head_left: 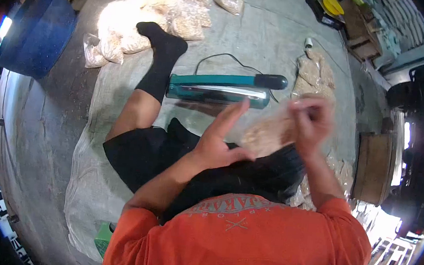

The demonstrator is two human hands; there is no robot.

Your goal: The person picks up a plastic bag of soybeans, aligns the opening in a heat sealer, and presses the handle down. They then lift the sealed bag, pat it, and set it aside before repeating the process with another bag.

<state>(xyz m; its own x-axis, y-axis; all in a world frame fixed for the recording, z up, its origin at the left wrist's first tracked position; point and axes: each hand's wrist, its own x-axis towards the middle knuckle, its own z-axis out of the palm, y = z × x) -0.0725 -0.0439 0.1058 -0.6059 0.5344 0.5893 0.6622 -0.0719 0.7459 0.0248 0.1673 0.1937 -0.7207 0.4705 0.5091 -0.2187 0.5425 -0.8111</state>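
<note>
My right hand [312,122] pinches the top of a clear plastic bag [268,135] that hangs over my lap. Pale beige pieces fill its lower part, and motion blurs both hand and bag. On the bag's left side my left hand [221,142] is open, thumb and fingers spread, with the thumb tip close to the bag. Just beyond my hands lies a teal heat sealer [219,88] with a black-ended lever arm, raised a little above its base.
Filled clear bags [151,18] are piled beyond my outstretched foot [162,38]. More filled bags [315,73] lie along the right side of the pale sheet [276,27]. A blue bin [39,29] stands at left, a wooden box [373,168] at right. A cord runs behind the sealer.
</note>
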